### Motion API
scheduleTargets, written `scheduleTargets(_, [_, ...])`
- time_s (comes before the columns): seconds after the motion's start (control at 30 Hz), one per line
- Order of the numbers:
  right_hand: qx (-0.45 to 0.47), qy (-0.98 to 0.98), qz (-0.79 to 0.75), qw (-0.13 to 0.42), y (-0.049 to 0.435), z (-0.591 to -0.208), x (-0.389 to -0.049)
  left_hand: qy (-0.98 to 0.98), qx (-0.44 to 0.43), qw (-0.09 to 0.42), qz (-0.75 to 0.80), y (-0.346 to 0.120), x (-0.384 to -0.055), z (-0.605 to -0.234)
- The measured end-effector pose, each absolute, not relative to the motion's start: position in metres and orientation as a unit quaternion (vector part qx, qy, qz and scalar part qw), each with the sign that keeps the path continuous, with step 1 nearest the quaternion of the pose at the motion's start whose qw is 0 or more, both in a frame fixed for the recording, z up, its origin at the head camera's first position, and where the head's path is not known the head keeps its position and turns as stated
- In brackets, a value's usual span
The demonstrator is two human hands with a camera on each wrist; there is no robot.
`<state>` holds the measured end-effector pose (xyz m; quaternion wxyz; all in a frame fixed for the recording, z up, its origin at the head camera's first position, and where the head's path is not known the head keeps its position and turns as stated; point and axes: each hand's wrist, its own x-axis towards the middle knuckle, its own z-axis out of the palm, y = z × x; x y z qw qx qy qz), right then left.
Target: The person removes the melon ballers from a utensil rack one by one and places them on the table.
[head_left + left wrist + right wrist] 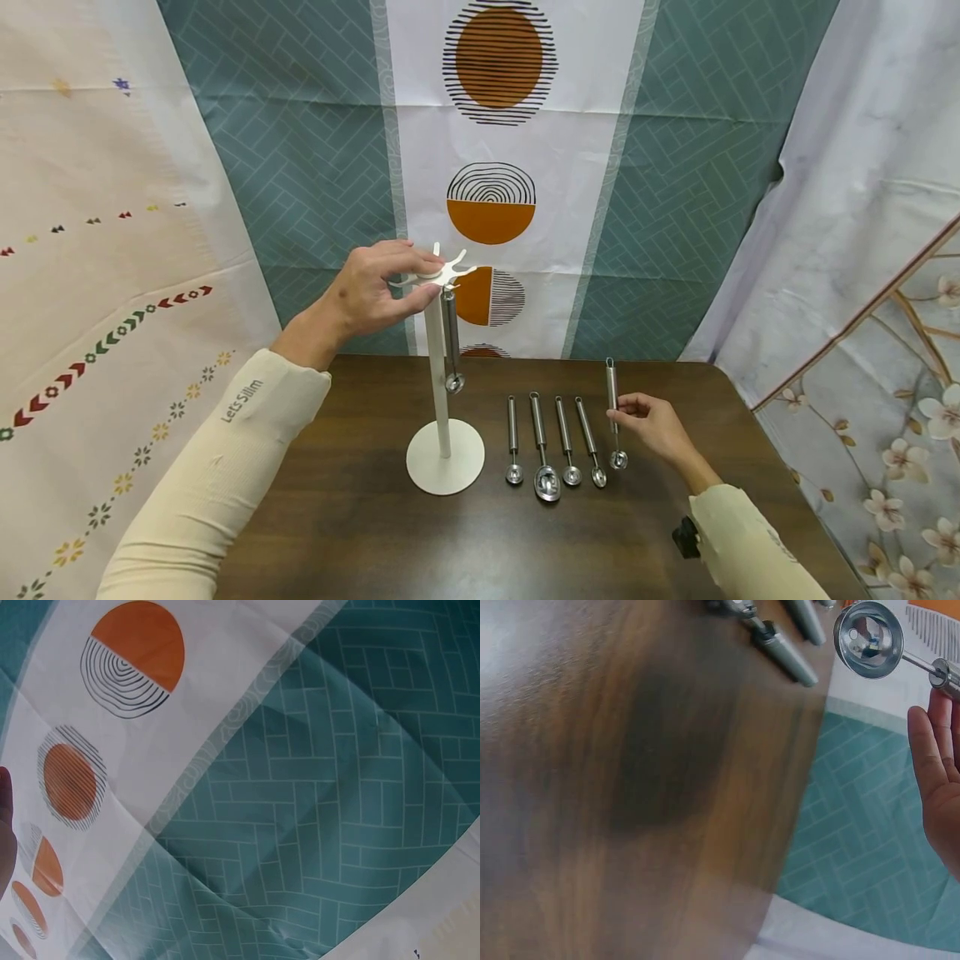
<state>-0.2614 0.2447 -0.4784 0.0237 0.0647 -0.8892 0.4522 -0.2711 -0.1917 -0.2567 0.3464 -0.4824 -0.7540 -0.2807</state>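
My left hand (pixel 378 283) holds the top of a white stand (pixel 441 392), fingers over the hooked crown and thumb at its side. From one hook hangs a steel melon baller (pixel 452 333), bowl downward. In the left wrist view only a sliver of that hand (pixel 6 829) shows. At the right, my right hand (pixel 660 429) pinches another melon baller (pixel 612 387) by its handle, bowl low. The right wrist view shows this baller's round bowl (pixel 870 641) with a small hole, beside the fingers (pixel 930 750).
Between the stand and my right hand, several steel scoops lie in a row on the brown table (pixel 352 525), among them a larger oval scoop (pixel 547 483). A patterned cloth (pixel 510 142) hangs behind the table, with more cloth on both sides.
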Motion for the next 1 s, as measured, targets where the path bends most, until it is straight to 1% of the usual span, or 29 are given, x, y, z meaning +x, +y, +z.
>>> scheduleTargets(0.43, [0.033, -0.899, 0.437, 0.015, 0.257, -0.501, -0.259, -0.759, -0.474, 0.347, -0.280, -0.191, -0.269, -0.258])
scheduleTargets(1.0, [-0.011, -0.893, 0.450, -0.015, 0.264, -0.528, -0.264, -0.762, -0.469, 0.339, -0.291, -0.191, -0.269, -0.257])
